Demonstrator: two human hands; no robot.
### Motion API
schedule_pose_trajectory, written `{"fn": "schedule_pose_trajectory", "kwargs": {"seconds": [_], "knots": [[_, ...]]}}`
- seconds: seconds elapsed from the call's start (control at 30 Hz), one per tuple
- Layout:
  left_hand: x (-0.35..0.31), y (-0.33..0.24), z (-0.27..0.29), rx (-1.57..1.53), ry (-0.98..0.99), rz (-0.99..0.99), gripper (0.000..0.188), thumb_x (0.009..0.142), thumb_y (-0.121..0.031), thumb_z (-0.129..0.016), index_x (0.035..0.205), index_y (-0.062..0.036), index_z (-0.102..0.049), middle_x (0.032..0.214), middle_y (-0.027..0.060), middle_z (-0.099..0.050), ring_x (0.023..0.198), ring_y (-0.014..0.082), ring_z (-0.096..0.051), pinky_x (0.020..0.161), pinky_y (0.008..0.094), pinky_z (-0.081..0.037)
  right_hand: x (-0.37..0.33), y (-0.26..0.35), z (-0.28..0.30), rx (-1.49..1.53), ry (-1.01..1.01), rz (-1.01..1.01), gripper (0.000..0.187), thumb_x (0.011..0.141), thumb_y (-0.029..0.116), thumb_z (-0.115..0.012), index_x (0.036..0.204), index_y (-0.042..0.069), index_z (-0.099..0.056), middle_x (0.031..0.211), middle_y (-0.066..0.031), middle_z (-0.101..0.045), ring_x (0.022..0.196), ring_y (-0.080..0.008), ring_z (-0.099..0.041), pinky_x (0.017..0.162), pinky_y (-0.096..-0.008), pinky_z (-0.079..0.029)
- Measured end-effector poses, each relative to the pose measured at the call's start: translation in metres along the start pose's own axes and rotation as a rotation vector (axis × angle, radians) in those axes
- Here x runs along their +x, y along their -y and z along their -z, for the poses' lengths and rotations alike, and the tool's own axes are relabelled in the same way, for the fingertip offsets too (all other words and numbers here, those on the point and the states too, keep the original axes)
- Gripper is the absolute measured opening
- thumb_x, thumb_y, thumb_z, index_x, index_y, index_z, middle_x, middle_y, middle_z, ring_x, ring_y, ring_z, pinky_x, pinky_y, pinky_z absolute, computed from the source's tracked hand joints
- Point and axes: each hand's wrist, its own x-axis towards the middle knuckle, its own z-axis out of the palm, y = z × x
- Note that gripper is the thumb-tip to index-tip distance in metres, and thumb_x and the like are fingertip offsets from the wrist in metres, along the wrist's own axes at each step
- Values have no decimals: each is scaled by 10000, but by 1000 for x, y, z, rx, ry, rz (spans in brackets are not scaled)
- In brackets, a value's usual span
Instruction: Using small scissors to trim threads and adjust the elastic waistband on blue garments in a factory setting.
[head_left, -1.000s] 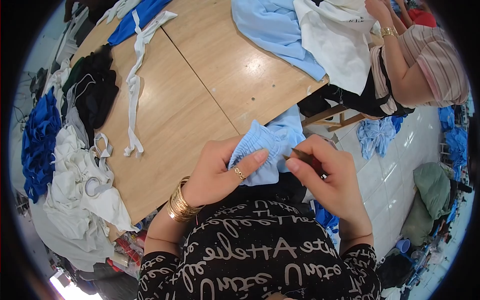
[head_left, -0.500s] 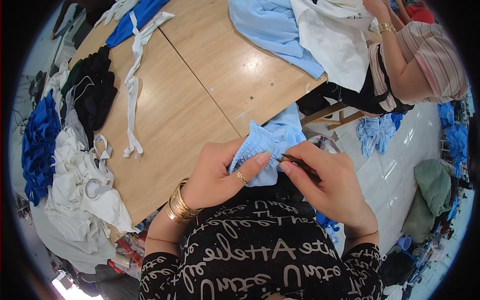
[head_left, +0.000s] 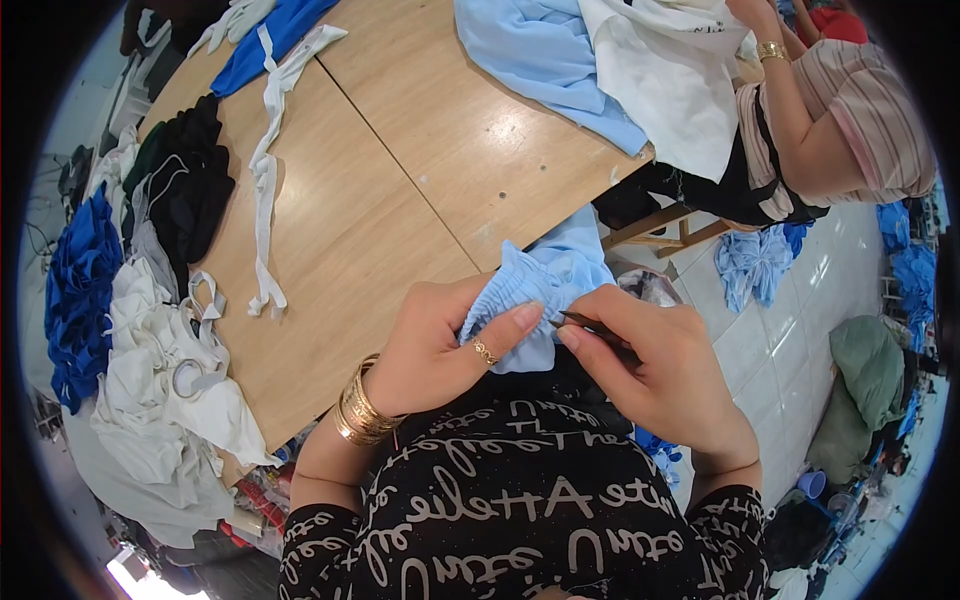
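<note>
A light-blue garment piece with a gathered, elastic-looking edge (head_left: 522, 278) is bunched over my lap by the table's near edge. My left hand (head_left: 435, 338) pinches it, the thumb lying on top and the other fingers hidden beneath the cloth. Dark, pointed thread snips (head_left: 602, 332) sit in my right hand (head_left: 665, 365), mostly covered by the fingers. Their two tips are slightly parted and point left at the gathers, close to my left thumb. Whether a thread lies between the tips is too small to tell.
On the wooden table (head_left: 370, 210) lie a white cloth strip (head_left: 263, 190) and piles of white (head_left: 150, 330), black (head_left: 190, 190) and blue cloth (head_left: 80, 290). A co-worker's arm (head_left: 800, 140) is at the far right, by white cloth (head_left: 665, 90). A wooden stool (head_left: 665, 235) stands below.
The snips' tips are a little wider apart and have shifted very slightly. My left hand and the light-blue garment have barely moved.
</note>
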Motion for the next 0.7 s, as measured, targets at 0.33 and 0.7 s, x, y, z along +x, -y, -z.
{"fn": "schedule_pose_trajectory", "kwargs": {"seconds": [0.33,0.7], "knots": [[1,5,-2,-6,-16,7,214,857,-202,-559,928,-5,-603,681,60,-608,601,71,-529,561,230,-431,0,0,-1,-65,-12,-3,96,819,115,-552,839,38,-497,649,-109,-563,532,-304,-548,448,-363,-415],[2,8,-9,-129,-72,14,217,876,-210,-540,935,-14,-612,676,12,-607,600,32,-509,548,204,-428,0,-9,-10,88,-94,-22,90,817,103,-566,842,33,-517,621,-123,-557,526,-298,-555,455,-344,-420]]}}
